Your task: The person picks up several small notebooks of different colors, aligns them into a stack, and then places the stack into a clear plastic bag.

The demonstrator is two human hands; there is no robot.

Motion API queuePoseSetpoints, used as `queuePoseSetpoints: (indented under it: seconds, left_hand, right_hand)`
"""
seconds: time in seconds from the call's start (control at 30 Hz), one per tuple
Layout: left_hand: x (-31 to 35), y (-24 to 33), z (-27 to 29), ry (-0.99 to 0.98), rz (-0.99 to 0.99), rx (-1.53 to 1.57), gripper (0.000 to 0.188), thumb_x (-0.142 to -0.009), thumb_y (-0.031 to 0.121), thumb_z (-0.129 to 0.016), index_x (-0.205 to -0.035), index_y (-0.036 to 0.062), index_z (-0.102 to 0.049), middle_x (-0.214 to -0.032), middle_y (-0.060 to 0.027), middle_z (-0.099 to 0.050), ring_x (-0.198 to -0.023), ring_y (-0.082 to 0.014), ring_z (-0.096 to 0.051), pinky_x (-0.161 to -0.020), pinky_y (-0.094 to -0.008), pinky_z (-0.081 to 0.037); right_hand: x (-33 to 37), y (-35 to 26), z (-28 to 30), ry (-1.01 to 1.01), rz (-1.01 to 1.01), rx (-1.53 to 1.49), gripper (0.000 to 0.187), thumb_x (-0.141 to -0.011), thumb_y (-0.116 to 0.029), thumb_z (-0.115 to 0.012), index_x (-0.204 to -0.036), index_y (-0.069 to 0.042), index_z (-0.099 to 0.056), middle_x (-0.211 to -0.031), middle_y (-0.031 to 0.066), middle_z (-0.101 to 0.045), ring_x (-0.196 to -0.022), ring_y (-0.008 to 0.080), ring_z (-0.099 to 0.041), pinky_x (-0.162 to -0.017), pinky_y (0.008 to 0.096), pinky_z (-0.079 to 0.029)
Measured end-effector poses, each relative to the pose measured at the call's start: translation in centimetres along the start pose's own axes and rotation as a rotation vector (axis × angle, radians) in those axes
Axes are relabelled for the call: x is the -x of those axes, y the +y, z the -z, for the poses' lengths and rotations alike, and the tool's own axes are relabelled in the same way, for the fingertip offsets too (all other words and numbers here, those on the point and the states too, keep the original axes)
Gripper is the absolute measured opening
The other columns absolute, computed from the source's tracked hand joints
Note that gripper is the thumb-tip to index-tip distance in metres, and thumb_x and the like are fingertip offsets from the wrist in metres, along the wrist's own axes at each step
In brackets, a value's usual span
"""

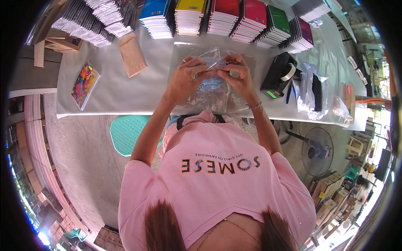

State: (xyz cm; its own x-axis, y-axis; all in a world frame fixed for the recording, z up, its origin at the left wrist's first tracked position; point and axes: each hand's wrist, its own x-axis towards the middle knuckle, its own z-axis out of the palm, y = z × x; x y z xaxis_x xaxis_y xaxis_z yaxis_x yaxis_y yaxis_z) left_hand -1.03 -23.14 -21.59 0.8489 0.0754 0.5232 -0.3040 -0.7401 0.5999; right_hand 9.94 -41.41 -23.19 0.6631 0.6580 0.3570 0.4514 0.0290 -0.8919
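Observation:
Both my hands meet over a clear plastic bag (215,62) at the middle of the table. My left hand (187,79) pinches its upper part from the left, with the fingers closed. From the other side, my right hand (239,76) has its thumb and fingers closed on the same bag. Something blue (210,85) shows through or under the plastic just below my fingers; its kind cannot be made out. More clear plastic sheeting (201,101) lies beneath my hands and reaches the table's near edge.
Stacks of spiral notebooks (190,21) line the table's far side. A brown envelope (133,55) and a colourful wrapped pack (85,85) lie left. Right are a black tape dispenser (279,75), a blue-handled tool (289,93) and plastic-wrapped black coils (317,94). A fan (318,151) stands beyond.

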Motion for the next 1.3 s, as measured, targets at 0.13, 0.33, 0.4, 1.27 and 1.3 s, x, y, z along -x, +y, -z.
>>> queuePoseSetpoints:
  seconds: [0.13, 0.33, 0.4, 1.27, 1.3]
  left_hand:
    - [-0.1, 0.3, -0.8, 0.078, 0.11, -0.033, 0.021, -0.076, 0.012, -0.075, -0.094, 0.0051, -0.067, -0.087, -0.0061, -0.065, -0.086, -0.0247, -0.061, -0.075, -0.0353, -0.05]
    - [-0.4, 0.4, -1.5, 0.146, 0.359, 0.118, 0.044, -0.08, 0.012, -0.072, -0.12, 0.0041, -0.054, -0.11, -0.0116, -0.059, -0.101, -0.0216, -0.058, -0.086, -0.031, -0.047]
    - [-0.7, -0.4, -1.7, 0.133, 0.332, 0.251, 0.046, -0.084, 0.011, -0.069, -0.126, 0.0042, -0.05, -0.117, -0.0101, -0.057, -0.106, -0.0182, -0.055, -0.09, -0.0289, -0.044]
    - [-0.7, -3.3, -0.2, -0.271, 0.54, 0.878, 0.028, -0.082, 0.004, -0.069, -0.11, 0.0086, -0.071, -0.131, -0.0104, -0.055, -0.117, -0.0173, -0.054, -0.098, -0.0304, -0.044]
    - [-1.0, -3.2, 0.1, -0.306, 0.523, 0.871, 0.03, -0.081, 0.005, -0.071, -0.11, 0.0105, -0.071, -0.132, -0.01, -0.055, -0.117, -0.018, -0.055, -0.099, -0.0313, -0.044]
  right_hand:
    - [-1.5, 0.8, 0.9, -0.087, 0.024, 0.113, 0.022, -0.074, -0.008, -0.079, -0.094, -0.006, -0.072, -0.097, 0.0057, -0.06, -0.093, 0.0156, -0.059, -0.085, 0.0298, -0.047]
    - [-2.3, -0.3, 0.2, -0.003, -0.206, -0.137, 0.042, -0.077, -0.008, -0.077, -0.116, -0.006, -0.063, -0.093, 0.0011, -0.058, -0.093, 0.0124, -0.057, -0.085, 0.0288, -0.046]
    - [-2.6, 0.8, 0.1, -0.078, -0.221, -0.215, 0.035, -0.078, -0.009, -0.076, -0.111, -0.004, -0.065, -0.094, 0.0007, -0.057, -0.091, 0.0111, -0.057, -0.081, 0.027, -0.047]
    - [0.1, -0.5, 0.4, -0.145, -0.123, 0.033, 0.044, -0.07, -0.011, -0.082, -0.112, -0.01, -0.07, -0.125, 0.0083, -0.054, -0.12, 0.0222, -0.048, -0.103, 0.0347, -0.037]
    - [0.6, -0.5, 0.0, -0.106, -0.12, 0.063, 0.041, -0.071, -0.01, -0.081, -0.111, -0.01, -0.071, -0.128, 0.0083, -0.053, -0.121, 0.0228, -0.049, -0.104, 0.0356, -0.037]
